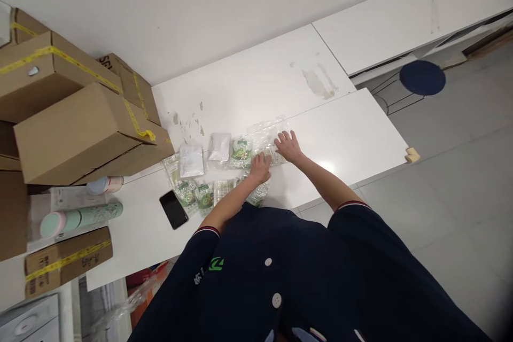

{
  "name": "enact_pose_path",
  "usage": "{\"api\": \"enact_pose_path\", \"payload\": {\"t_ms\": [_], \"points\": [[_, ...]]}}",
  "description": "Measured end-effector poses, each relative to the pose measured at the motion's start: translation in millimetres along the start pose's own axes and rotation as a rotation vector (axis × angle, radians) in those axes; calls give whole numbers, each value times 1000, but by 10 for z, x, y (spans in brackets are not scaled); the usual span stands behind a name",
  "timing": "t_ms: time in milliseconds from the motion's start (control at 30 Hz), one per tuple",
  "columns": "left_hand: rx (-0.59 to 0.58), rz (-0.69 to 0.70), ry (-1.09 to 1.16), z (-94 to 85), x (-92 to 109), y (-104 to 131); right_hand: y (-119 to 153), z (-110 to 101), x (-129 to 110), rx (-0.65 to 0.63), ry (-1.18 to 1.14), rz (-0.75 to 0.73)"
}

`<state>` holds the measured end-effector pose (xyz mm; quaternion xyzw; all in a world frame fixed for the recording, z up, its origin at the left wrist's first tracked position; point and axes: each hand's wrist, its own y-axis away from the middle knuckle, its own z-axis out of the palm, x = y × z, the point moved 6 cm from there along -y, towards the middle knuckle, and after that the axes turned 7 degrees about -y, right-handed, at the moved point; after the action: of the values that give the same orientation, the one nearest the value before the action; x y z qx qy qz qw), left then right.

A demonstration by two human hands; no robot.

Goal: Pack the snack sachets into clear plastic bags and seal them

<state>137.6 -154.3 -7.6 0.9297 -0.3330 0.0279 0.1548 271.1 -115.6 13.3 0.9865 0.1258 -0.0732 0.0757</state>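
Observation:
Both my hands rest on a clear plastic bag [267, 133] lying on the white table. My left hand [261, 169] touches its near edge with fingers a little bent and apart, beside a packet with a green and white print [241, 150]. To its right, my right hand [288, 146] has its fingers spread over the bag's right side. Two plain white packets, one square [191, 161] and one narrower [220, 147], lie left of the bag. Nearer to me are several flat green-printed packets [205, 196], partly hidden by my left forearm.
A black phone [173, 209] lies at the left on the table [256, 80]. Cardboard boxes [76, 139] with yellow tape stack up beyond it, near a mint-green bottle [82, 219]. A small wooden piece [412, 155] sits on the right corner; a blue stool [422, 77] stands beyond.

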Motion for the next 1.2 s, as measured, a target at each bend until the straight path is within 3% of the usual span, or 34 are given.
{"api": "enact_pose_path", "payload": {"t_ms": [100,167,267,400,533,633,700,800,933,1067,1200], "points": [[-74,-124,-55,174,22,-50,268,163,-81,-59,-72,-61],[-86,-171,-67,200,23,-132,422,311,-75,-119,-75,-63],[-96,-200,-64,107,19,-247,514,433,42,-147,-54,1],[-193,-152,-10,-110,-13,-230,484,311,178,-146,-114,54],[-407,2,323,-164,-84,65,610,181,240,-362,-320,105],[-376,9,657,-148,-231,274,739,152,332,-461,-585,187],[-275,-96,786,-100,-378,319,744,163,432,-425,-846,276],[-130,-289,874,-6,-533,254,641,233,617,-251,-1267,457],[-15,-539,807,69,-618,46,483,412,765,-54,-1573,671],[-49,-688,669,103,-647,-116,458,545,823,54,-1441,800],[-138,-719,546,102,-674,-189,529,497,834,113,-878,863]]}}
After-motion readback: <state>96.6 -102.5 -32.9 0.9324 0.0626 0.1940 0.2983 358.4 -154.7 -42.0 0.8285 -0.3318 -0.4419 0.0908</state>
